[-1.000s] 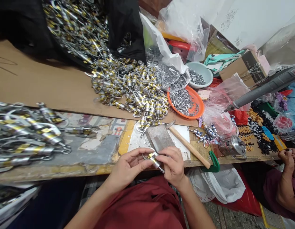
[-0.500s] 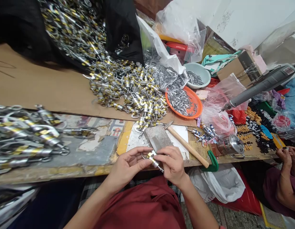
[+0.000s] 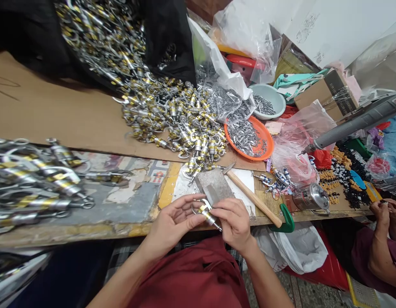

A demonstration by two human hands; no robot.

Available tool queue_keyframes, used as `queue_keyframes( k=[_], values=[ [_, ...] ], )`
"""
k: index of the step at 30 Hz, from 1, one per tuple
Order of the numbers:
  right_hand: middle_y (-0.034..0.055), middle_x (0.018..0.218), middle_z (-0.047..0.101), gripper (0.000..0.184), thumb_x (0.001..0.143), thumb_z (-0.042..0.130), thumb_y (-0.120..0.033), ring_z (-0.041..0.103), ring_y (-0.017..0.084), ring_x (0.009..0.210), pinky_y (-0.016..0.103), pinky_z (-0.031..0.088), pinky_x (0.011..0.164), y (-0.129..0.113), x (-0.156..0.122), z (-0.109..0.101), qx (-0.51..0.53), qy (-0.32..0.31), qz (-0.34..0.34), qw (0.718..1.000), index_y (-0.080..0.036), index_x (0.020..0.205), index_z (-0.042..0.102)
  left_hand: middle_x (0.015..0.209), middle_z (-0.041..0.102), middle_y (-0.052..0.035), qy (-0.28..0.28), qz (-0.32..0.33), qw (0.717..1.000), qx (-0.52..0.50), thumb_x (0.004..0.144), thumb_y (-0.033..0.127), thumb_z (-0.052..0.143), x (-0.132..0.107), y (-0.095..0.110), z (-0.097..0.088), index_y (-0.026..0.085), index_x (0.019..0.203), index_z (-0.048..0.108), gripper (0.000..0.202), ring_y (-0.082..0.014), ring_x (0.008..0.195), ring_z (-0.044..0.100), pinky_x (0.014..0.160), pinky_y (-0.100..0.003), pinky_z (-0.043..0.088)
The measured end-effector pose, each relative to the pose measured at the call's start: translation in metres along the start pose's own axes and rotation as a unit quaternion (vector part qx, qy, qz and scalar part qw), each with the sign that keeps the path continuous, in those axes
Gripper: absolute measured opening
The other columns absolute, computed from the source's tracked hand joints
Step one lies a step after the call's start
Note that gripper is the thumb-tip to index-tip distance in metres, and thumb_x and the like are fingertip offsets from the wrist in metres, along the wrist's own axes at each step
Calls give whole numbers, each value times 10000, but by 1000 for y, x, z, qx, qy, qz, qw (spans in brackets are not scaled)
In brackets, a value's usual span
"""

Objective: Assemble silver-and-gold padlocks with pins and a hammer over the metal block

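A silver-and-yellow metal keychain (image 3: 207, 212) with a curved clasp is held just over the table's front edge, slanting down to the right. My left hand (image 3: 170, 224) pinches its clasp end between thumb and fingers. Closed on the upper right side of the same piece are the fingers of my right hand (image 3: 234, 222), which cover part of it. Directly beyond my hands lies a grey metal block (image 3: 217, 184). A hammer (image 3: 254, 199) with a wooden handle rests to its right. Farther back spreads a heap of similar keychains (image 3: 172, 113).
More keychains (image 3: 40, 184) lie at the left. An orange plate (image 3: 266, 143) and a pale bowl (image 3: 278, 102) hold small metal parts. At the right are a grey power screwdriver (image 3: 348, 128), a lidded metal mug (image 3: 308, 199), a green clamp (image 3: 287, 220) and a co-worker's hands (image 3: 382, 211).
The view has shifted slightly, so the table items sit a little farther right. Both hands keep hold of the keychain, with only a slight shift of the fingers.
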State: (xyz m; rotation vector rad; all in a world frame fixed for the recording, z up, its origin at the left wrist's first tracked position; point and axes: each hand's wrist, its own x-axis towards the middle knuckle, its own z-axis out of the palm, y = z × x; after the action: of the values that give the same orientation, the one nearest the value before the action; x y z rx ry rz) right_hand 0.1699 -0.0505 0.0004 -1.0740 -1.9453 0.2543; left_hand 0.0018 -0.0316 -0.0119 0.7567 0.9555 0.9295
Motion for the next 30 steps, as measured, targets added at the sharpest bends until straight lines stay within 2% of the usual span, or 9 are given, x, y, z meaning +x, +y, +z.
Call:
queue_keyframes(
  k=[5,8,12,15,17,21,24,27,30],
  values=[
    [60,892,689,231,851,492,-72,637,167,863,341,537,782,-4,3,-10,51,20,62,997,-207,956,647,881,675,-45,-4,43,999,-27,627,283,769,-3,-12,1,189,1134,548,560,-191,834,655,740,-277,556],
    [70,894,677,251,856,466,-59,636,165,850,329,544,751,-1,2,-16,18,36,74,996,-199,940,657,870,660,-33,-16,39,999,-17,646,282,755,-1,-13,0,196,1165,527,574,-172,795,655,720,-256,550],
    [54,829,670,221,854,492,-66,631,161,800,313,534,717,5,6,-25,-13,45,79,996,-195,931,653,842,664,-23,-33,20,999,-10,620,290,767,4,-2,0,192,1122,551,555,-173,766,658,703,-258,551],
    [54,815,666,189,851,514,-79,615,164,789,321,521,713,4,14,-27,-21,12,72,997,-188,925,650,881,680,-45,-42,-15,999,5,605,300,771,7,6,-1,171,1035,587,484,-188,782,661,710,-266,549],
    [56,816,666,176,852,518,-90,603,165,788,327,514,715,2,19,-24,-22,-18,59,998,-182,923,651,871,680,-42,-51,-24,998,3,617,312,763,8,6,-1,177,1040,573,483,-183,747,665,697,-272,549],
    [54,835,664,190,869,494,-114,586,171,817,333,503,728,-2,28,-16,-28,-59,40,997,-191,937,654,813,647,-1,-59,4,998,-14,658,308,734,10,1,-3,222,1155,471,568,-155,669,655,655,-262,544],
    [57,874,657,212,884,471,-125,570,175,844,328,490,742,-5,35,-14,-45,-92,39,994,-196,981,645,849,630,-3,-81,16,997,-1,683,272,713,8,4,-3,231,1174,436,565,-145,718,648,694,-241,529],
    [70,924,639,224,886,486,-159,545,191,861,336,472,751,-7,40,-14,-89,-151,40,984,-189,1065,619,905,621,-18,-103,15,994,29,706,245,690,7,13,-2,234,1188,408,558,-153,805,639,756,-240,513],
    [76,923,618,210,884,487,-161,527,195,841,331,458,726,-7,41,-14,-122,-186,38,974,-186,1030,636,903,611,-17,-112,26,991,64,718,232,676,8,20,0,234,1209,399,564,-154,833,621,775,-240,501]
  ],
)
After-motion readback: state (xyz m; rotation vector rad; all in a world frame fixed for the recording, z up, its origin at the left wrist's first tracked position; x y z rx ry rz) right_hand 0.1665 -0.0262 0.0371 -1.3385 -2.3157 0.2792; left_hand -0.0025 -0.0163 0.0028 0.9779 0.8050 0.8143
